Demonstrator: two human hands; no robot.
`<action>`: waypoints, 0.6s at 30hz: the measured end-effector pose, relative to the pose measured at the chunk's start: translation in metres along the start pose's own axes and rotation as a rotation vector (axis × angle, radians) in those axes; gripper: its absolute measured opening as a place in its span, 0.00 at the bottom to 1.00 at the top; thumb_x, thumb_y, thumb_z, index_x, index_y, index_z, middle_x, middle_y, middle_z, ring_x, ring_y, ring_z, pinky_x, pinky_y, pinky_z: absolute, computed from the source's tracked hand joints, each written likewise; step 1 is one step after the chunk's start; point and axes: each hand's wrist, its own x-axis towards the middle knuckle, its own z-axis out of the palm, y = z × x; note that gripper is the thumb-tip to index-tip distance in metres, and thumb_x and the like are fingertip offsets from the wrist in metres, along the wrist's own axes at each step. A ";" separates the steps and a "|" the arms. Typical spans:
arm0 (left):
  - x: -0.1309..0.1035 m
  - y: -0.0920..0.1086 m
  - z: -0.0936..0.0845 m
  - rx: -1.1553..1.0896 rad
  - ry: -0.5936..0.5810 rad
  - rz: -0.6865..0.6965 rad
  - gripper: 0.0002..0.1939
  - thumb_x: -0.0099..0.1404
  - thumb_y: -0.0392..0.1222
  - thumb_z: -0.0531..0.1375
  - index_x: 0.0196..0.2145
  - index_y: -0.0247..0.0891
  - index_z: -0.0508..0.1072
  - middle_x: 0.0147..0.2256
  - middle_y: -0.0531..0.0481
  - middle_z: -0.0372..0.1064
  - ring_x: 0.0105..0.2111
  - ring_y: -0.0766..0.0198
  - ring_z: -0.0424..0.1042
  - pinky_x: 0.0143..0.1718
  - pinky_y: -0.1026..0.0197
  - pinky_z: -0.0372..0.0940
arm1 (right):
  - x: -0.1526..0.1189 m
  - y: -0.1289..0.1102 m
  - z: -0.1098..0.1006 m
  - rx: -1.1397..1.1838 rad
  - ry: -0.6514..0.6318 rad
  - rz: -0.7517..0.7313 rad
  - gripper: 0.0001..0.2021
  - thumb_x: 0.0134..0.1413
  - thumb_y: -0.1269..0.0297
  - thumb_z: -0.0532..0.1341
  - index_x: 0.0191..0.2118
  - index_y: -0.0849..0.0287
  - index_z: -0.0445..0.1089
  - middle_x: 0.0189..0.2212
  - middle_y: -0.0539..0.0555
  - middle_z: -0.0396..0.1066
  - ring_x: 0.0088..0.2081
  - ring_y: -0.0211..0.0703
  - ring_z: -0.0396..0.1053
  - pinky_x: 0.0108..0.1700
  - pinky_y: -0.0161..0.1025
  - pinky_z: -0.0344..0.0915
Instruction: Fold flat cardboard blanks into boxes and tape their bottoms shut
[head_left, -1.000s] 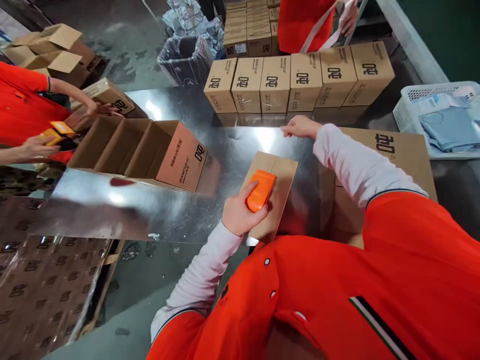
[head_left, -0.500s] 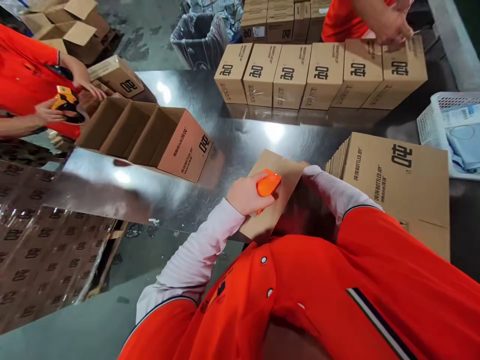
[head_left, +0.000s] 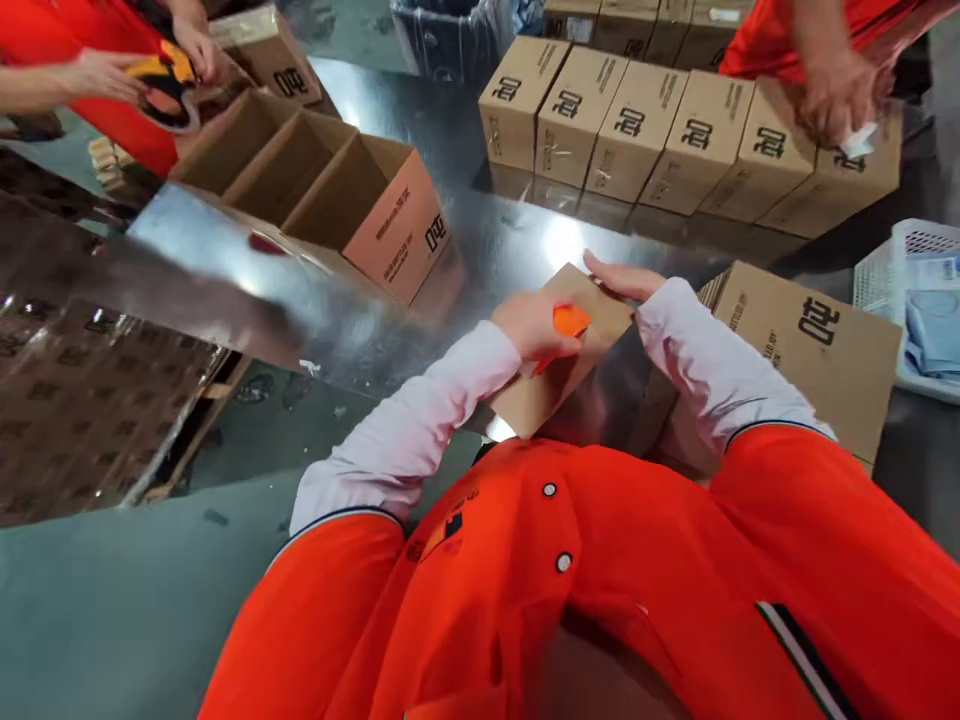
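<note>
Metal surface point(head_left: 487, 240), narrow carton point(head_left: 553, 382) on it near wearer's torso point(head_left: 570, 500). Right hand point(head_left: 622, 278) at carton's far right corner, fingers partly hidden, can't tell if gripping. Left hand point(head_left: 531, 326) over carton, fingers wrapped round orange tool point(head_left: 571, 320).

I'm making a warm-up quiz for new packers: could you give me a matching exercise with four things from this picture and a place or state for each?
Column one
1. Orange tool
2. Right hand
3. Basket
4. Bin

Column two
A. White, holding blue items
B. Beyond the far edge of the table
C. At the far end of the cardboard
D. In the left hand

Right pairs: 1-D, 2-C, 3-A, 4-B
</note>
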 end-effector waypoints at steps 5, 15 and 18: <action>-0.022 -0.007 -0.009 -0.013 -0.031 0.000 0.36 0.57 0.51 0.68 0.64 0.46 0.77 0.53 0.48 0.80 0.52 0.50 0.78 0.53 0.57 0.70 | 0.003 -0.015 0.022 -0.281 0.222 -0.009 0.41 0.78 0.41 0.48 0.60 0.86 0.69 0.61 0.86 0.65 0.67 0.71 0.62 0.68 0.59 0.56; -0.216 -0.104 0.081 -0.055 -0.256 -0.302 0.43 0.58 0.51 0.67 0.70 0.43 0.69 0.42 0.45 0.83 0.41 0.49 0.82 0.44 0.56 0.71 | 0.009 -0.010 0.021 -0.436 0.264 -0.006 0.48 0.77 0.39 0.38 0.55 0.92 0.70 0.56 0.90 0.66 0.67 0.69 0.63 0.60 0.49 0.57; -0.190 -0.110 0.109 -0.070 -0.229 -0.216 0.44 0.60 0.53 0.67 0.72 0.44 0.66 0.45 0.44 0.83 0.46 0.47 0.82 0.49 0.55 0.70 | 0.012 -0.008 0.021 -0.464 0.277 0.002 0.49 0.77 0.39 0.38 0.56 0.93 0.69 0.56 0.91 0.66 0.67 0.67 0.64 0.59 0.49 0.57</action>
